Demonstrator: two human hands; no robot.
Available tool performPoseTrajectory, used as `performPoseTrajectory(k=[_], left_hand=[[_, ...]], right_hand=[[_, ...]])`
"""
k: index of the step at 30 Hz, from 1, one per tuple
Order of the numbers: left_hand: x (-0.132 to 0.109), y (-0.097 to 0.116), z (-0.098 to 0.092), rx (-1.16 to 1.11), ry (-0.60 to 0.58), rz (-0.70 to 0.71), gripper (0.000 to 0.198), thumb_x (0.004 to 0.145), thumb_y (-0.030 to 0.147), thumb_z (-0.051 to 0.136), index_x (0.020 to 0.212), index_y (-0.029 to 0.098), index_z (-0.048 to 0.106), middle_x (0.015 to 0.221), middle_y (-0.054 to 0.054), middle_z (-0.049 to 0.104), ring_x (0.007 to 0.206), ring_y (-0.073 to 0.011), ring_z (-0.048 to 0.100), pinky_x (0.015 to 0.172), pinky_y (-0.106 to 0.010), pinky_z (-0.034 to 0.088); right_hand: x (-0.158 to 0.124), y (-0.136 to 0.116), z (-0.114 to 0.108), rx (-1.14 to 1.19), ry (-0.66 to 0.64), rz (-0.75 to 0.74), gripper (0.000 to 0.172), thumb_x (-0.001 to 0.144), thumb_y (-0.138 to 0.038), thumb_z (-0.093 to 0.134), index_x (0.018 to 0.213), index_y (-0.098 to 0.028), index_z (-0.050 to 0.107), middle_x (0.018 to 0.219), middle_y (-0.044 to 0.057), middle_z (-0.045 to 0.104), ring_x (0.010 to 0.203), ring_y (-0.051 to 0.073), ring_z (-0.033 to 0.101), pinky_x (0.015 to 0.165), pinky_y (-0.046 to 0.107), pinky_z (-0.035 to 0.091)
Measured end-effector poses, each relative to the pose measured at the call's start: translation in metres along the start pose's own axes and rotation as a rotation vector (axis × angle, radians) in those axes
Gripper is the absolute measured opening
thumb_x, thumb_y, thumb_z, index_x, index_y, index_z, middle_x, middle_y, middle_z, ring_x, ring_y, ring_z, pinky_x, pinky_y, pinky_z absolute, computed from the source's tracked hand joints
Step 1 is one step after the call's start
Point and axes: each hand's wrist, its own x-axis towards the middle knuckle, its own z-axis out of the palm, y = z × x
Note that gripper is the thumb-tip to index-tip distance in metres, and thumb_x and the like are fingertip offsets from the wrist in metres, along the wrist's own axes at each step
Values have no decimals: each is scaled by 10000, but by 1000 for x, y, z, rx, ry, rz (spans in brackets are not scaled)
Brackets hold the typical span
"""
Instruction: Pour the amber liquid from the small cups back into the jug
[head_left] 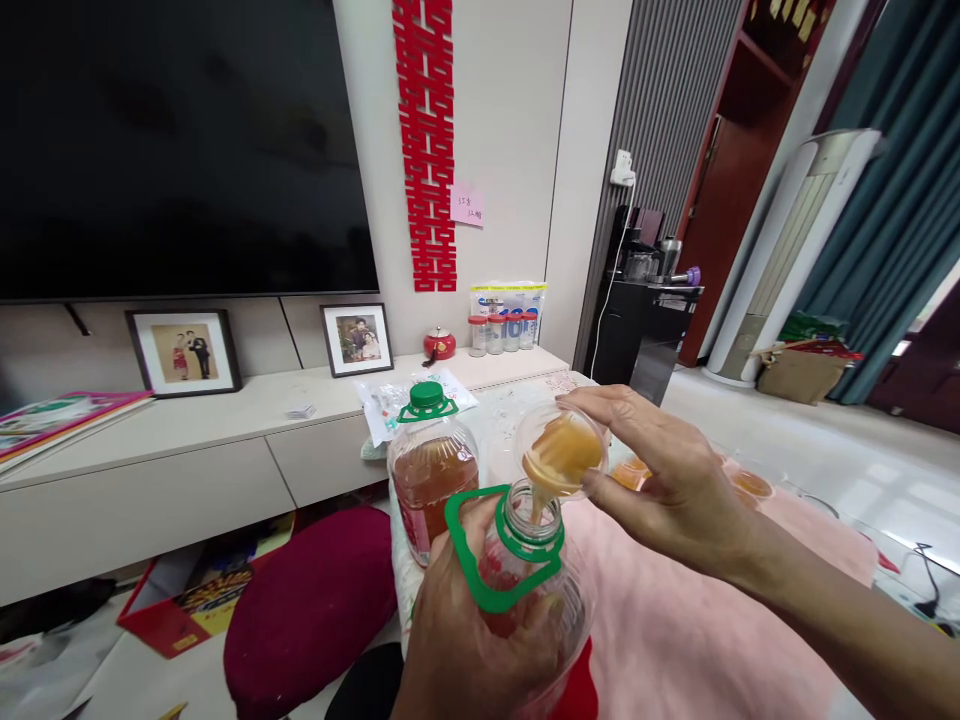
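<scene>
My left hand is wrapped around a clear plastic jug with a green carrying handle around its uncapped neck. In my right hand is a small clear plastic cup, tipped over the jug's mouth. Amber liquid runs from the cup's lip into the neck. Just behind stands a second jug, closed with a green cap and partly filled with reddish-brown liquid. Behind my right hand, more cups of orange-coloured contents stand on the table, partly hidden.
A pink cloth covers much of the table. A plastic packet lies behind the capped jug. Several red-lidded jars and a red pot stand on the white cabinet. To the left is a dark red round stool.
</scene>
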Motion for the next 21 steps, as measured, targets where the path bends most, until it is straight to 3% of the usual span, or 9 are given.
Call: performPoseTrajectory(k=[3, 10, 15, 21], left_hand=[[2, 2, -1, -6, -62, 7, 177, 716, 167, 539, 870, 255, 546, 853, 5, 709, 735, -189, 713, 607, -298, 575], [2, 4, -1, 47, 30, 41, 242, 710, 203, 541, 943, 254, 582, 855, 5, 727, 698, -179, 706, 573, -285, 576], [-1, 1, 0, 15, -13, 26, 204, 714, 157, 532, 895, 250, 548, 765, 34, 661, 676, -144, 669, 605, -252, 551], [0, 0, -1, 20, -12, 56, 250, 753, 187, 537, 988, 271, 547, 892, 30, 698, 790, -151, 705, 667, -255, 575]], right_hand=[[-1, 1, -1, -10, -5, -4, 476, 794, -8, 604, 1265, -74, 612, 1176, 160, 709, 1137, 226, 658, 968, 374, 559], [1, 1, -2, -15, -10, -42, 521, 774, 21, 598, 1289, -60, 604, 1201, 173, 688, 1158, 226, 644, 975, 372, 557], [4, 0, -2, -32, -12, -68, 509, 793, 27, 594, 1292, -70, 602, 1205, 164, 688, 1168, 213, 637, 994, 352, 548], [5, -3, -3, -63, -8, -110, 470, 829, 9, 599, 1294, -67, 601, 1232, 174, 678, 1173, 218, 636, 1005, 361, 548]])
